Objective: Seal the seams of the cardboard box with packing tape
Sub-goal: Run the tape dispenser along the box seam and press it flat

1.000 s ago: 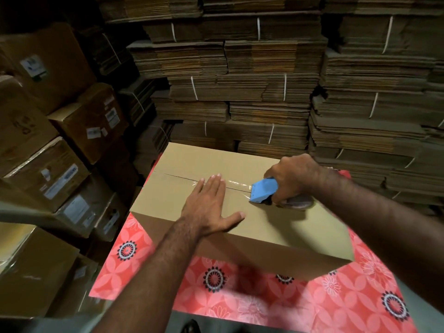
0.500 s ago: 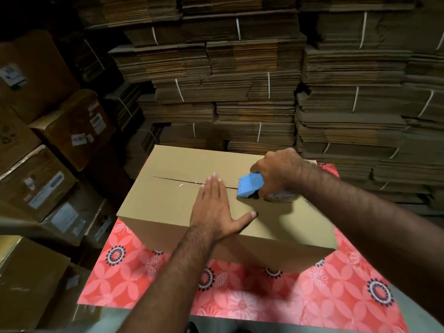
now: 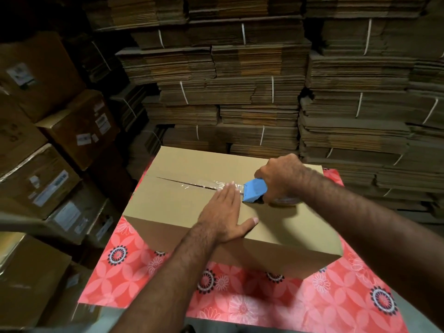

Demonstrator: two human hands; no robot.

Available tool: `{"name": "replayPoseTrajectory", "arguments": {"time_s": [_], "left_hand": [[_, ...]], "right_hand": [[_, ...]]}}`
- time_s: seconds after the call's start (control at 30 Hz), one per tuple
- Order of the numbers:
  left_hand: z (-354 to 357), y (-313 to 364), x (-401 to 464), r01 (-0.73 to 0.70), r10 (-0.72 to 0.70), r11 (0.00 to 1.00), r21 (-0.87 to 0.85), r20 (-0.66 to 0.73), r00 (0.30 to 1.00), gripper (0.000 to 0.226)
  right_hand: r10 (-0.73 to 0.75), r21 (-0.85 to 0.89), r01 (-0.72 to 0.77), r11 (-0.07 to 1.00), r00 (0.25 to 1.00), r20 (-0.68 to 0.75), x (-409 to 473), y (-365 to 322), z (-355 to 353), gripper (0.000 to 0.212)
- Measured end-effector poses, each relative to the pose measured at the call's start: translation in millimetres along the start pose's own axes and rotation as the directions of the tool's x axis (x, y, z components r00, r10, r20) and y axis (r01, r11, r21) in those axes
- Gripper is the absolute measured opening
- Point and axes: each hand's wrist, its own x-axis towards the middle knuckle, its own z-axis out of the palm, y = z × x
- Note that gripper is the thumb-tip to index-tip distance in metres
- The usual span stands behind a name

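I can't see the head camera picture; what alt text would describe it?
A person's right hand grips a blue tape dispenser on a cardboard box's top seam, while the left hand presses flat on the lid. The box sits on a red floral cloth amid stacked flattened cardboard.

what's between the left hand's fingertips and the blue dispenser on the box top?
Head view: a short strip of clear tape over the seam. The left hand lies flat on the box; the right hand grips the blue dispenser.
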Motion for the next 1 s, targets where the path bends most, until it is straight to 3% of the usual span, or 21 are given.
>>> {"name": "replayPoseTrajectory", "arguments": {"time_s": [0.07,0.13,0.33,0.6,0.83,1.0], "left_hand": [[-1,-3,1,-0.071,0.071,0.997,-0.007,0.007,0.997,0.108],[-1,-6,-2,-0.044,0.044,0.999,0.006,-0.013,0.999,0.110],[-1,-3,-9,-0.100,0.098,0.991,0.085,0.032,0.995,0.152],[-4,-19,-2,-0.098,0.094,0.987,0.130,0.040,0.995,0.148],[-8,-25,-2,-0.094,0.082,0.986,0.138,0.089,0.993,0.148],[-16,-50,-5,-0.087,0.071,0.983,0.163,0.101,0.992,0.146]], "right_hand": [[0.006,0.015,-0.005,1.000,1.000,-0.005,-2,2,1,0.047],[0.002,0.015,-0.002,1.000,1.000,-0.023,-3,3,1,0.048],[-0.015,0.003,0.015,1.000,0.999,-0.039,-2,5,5,0.052],[0.020,0.168,-0.013,0.986,0.999,-0.042,-8,34,15,0.075],[0.088,0.174,-0.095,0.980,0.995,0.050,-52,77,27,0.075],[0.095,0.118,-0.092,0.989,0.995,-0.019,-31,52,19,0.068]]}}
